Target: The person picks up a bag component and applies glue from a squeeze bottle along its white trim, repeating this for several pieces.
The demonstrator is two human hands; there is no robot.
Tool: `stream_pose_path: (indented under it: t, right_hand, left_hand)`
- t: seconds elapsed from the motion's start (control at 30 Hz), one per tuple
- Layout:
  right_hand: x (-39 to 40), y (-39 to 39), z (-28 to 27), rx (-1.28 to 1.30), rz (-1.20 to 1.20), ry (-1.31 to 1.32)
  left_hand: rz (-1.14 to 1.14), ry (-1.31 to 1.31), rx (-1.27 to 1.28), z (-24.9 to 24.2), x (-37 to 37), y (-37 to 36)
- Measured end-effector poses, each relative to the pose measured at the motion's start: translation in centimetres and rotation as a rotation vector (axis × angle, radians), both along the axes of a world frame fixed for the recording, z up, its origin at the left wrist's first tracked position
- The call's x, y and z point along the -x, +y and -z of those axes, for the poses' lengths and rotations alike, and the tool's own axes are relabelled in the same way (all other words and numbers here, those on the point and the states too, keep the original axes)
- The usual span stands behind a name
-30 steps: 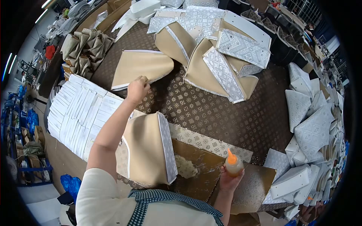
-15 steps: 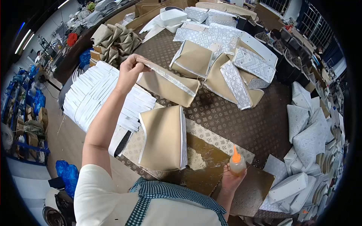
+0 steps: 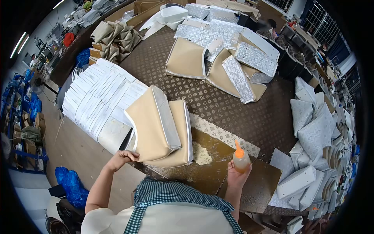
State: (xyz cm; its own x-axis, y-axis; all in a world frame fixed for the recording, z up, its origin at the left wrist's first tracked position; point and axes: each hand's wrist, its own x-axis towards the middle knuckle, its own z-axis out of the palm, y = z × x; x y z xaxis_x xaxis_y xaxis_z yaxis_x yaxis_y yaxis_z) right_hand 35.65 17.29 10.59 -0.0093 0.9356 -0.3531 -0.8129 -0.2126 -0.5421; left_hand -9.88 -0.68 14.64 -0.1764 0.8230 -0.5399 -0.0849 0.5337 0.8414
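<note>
My left hand pinches the lower left corner of a tan fabric piece with white edging and a grey strip. This piece lies partly over another tan piece near the table's front edge. Wrapped round a clear squeeze bottle with an orange nozzle is my right hand, and the nozzle points up. Under the bottle and the tan pieces spreads a brown board with a pale dried patch.
A large bundle of white strips lies at the left. Farther back are more tan pieces and silver patterned pieces. Patterned white covers are piled at the right, and blue bags sit on the floor at the left.
My left hand has come down toward me from above the table, bringing the tan piece onto the nearer one. The bottle remains in my right hand, slightly shifted in view.
</note>
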Motion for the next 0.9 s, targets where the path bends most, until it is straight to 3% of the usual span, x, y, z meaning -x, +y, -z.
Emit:
stream_pose_path:
  t: [0.07, 0.13, 0.17, 0.23, 0.27, 0.3, 0.37, 0.43, 0.5, 0.57, 0.67, 0.7, 0.8, 0.83, 0.9]
  right_hand:
    - [1.5, 0.6, -1.5, 0.016, 0.052, -0.029]
    - [1.8, 1.1, -1.6, -0.044, 0.005, -0.023]
    - [1.9, 1.5, -1.7, -0.076, -0.016, -0.018]
    - [2.5, 2.0, -2.7, -0.132, -0.032, -0.051]
    - [2.8, 2.3, -3.3, -0.161, -0.037, -0.065]
    - [3.1, 2.6, -3.6, -0.193, -0.028, -0.105]
    - [3.3, 3.1, -3.9, -0.256, -0.009, -0.185]
    - [2.7, 3.6, -3.6, -0.237, -0.001, -0.147]
    - [2.1, 4.0, -3.1, -0.211, 0.009, -0.059]
    - [1.2, 3.9, -2.0, -0.154, 0.017, -0.108]
    - [0.4, 3.6, -1.2, -0.071, 0.082, -0.116]
    - [-0.5, 3.3, -0.3, -0.057, 0.068, -0.128]
    - [-1.3, 2.8, 0.0, -0.024, 0.053, -0.181]
    - [-1.5, 3.0, 0.0, -0.014, 0.041, -0.189]
    - [-1.9, 2.6, 0.2, 0.015, 0.024, -0.189]
  left_hand:
    - [0.09, -0.011, 0.042, 0.7, 1.0, 0.3]
    - [0.385, 0.248, 0.212, -2.4, 2.0, 3.1]
    - [0.598, 0.549, 0.293, -3.7, 2.9, 4.9]
    - [0.69, 0.924, 0.173, -4.3, 5.2, 8.5]
    - [0.629, 1.006, -0.009, -5.5, 5.5, 11.3]
    - [0.437, 0.935, -0.046, -6.0, 5.8, 14.1]
    - [0.289, 0.952, -0.24, -9.0, 3.2, 21.3]
    - [0.371, 1.103, -0.529, -7.8, 1.8, 28.5]
    - [0.459, 1.107, -0.343, -5.9, -1.4, 35.8]
    - [0.649, 1.414, -0.385, -0.8, -3.3, 43.2]
    - [0.724, 1.787, -0.384, 5.0, -6.1, 51.4]
    - [0.721, 1.863, -0.442, 6.3, -6.6, 53.4]
    - [0.991, 1.901, -0.193, 7.8, -8.7, 56.3]
    - [1.063, 1.901, -0.262, 8.2, -8.4, 56.3]
    - [1.263, 1.843, -0.003, 6.7, -8.1, 56.3]
